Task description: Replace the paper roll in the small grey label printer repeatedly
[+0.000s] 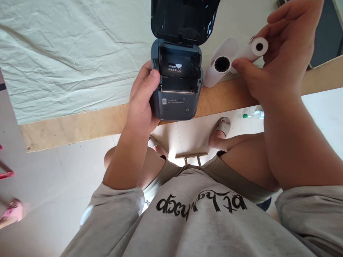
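Note:
My left hand [144,96] grips the left side of a dark blue-grey portable label printer [175,103], its thumb on the upper edge. The printer's glossy black lid [184,19] stands raised, and no roll shows in its compartment [179,69]. On the right, my right hand [284,53] curls around a narrow white paper roll [250,51], thumb at one side and fingers behind it. Between the printer and that hand is another white paper roll [210,76] with a dark toothed core and a loose curl of paper.
A pale wrinkled cloth [75,57] covers the table, with its wooden edge [77,128] bare along the front. A dark flat object [328,32] lies at the far right. Below are a bottle with a green cap [252,115] on the floor and a pink shoe [13,210] at left.

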Available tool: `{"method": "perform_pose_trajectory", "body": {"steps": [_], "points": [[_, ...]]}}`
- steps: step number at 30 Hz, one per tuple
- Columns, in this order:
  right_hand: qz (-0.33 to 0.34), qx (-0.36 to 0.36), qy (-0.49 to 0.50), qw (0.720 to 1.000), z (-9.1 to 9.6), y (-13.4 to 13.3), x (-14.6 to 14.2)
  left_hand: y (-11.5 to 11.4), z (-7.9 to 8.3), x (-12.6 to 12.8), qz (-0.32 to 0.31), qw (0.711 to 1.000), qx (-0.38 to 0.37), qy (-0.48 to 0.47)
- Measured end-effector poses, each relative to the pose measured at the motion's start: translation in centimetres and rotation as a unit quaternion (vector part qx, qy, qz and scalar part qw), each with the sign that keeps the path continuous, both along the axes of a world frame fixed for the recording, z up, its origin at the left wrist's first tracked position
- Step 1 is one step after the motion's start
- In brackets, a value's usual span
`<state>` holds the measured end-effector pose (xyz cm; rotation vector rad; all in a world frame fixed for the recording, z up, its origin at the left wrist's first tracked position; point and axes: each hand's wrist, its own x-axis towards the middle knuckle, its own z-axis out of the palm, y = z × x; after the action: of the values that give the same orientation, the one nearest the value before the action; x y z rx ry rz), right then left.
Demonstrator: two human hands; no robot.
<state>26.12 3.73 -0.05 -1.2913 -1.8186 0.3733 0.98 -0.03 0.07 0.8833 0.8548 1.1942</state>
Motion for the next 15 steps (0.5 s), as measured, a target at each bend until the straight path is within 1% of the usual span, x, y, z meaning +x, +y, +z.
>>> {"method": "perform_pose_trajectory", "body": {"steps": [2, 6, 11, 15], "points": [[-0.008, 0.0, 0.006, 1.0, -0.06, 0.06, -0.06, 0.02, 0.02, 0.03, 0.001, 1.0, -0.001, -0.005], [-0.066, 0.012, -0.055, 0.996, 0.16, -0.12, -0.12, 0.0, 0.02, 0.02, 0.009, 1.0, -0.001, -0.012], [-0.042, -0.011, -0.067, 0.997, 0.04, -0.15, 0.14, -0.05, 0.1, -0.02, 0.011, 1.0, -0.003, -0.024], [-0.062, -0.01, -0.095, 0.994, -0.03, 0.03, 0.48, -0.25, 0.36, 0.15, 0.013, 1.0, -0.003, -0.027]]}}
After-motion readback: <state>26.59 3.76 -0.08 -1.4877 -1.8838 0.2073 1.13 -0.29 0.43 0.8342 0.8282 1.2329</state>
